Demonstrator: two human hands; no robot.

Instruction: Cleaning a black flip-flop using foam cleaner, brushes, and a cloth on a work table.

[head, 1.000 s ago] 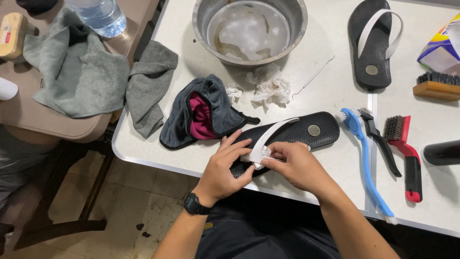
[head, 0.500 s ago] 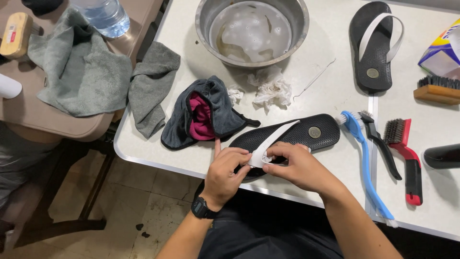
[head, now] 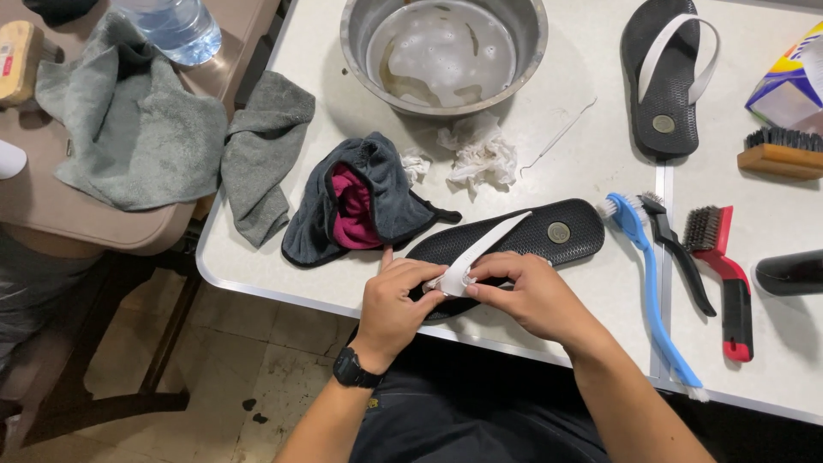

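At the near edge of the white table, a black flip-flop is lain sole-down, and its white strap is pinched at the toe end by both hands. Left hand fingers are pressed together on the strap's near side; right hand fingertips are closed on the same spot. Whether a wipe is held there cannot be told. Work on this strap is judged mid-way. A second flip-flop is left far right, seemingly untouched. A steel bowl of soapy water, crumpled tissue, a dark cloth and brushes are set nearby.
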